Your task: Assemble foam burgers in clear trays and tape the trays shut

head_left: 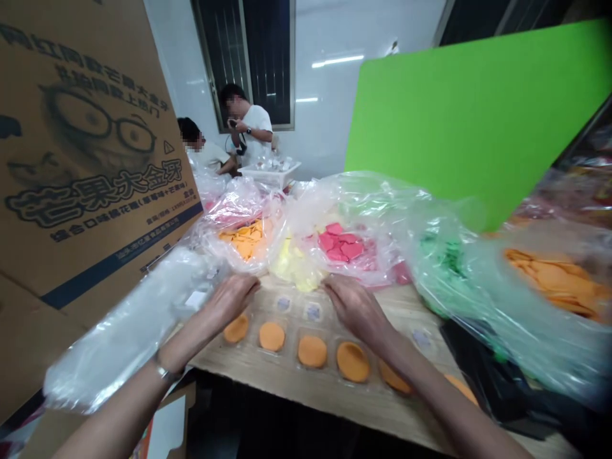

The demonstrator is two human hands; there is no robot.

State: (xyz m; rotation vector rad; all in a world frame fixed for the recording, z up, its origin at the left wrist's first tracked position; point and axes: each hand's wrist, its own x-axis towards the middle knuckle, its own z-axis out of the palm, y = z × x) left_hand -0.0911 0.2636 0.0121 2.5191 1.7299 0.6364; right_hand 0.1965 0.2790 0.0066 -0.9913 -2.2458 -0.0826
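Note:
My left hand (238,294) reaches over the table with its fingertips pinched together, beside the bag of orange pieces (246,239). My right hand (356,309) is pinched too, close to the yellow pieces (295,262) and below the bag of pink pieces (340,242). What either pinch holds, if anything, I cannot make out. Between and below the hands, several orange discs (312,351) lie in clear plastic trays (287,350) in a row along the table's front edge. Small printed white packets (313,311) sit in the compartments behind them. My right forearm partly covers the row.
A large printed carton (95,146) rises at left, with a clear plastic bag (124,331) before it. Bags of green (447,255) and orange pieces (557,280) lie at right, near a black object (497,382). Behind stand a green board (459,121) and two people (255,124) by a white basket (272,173).

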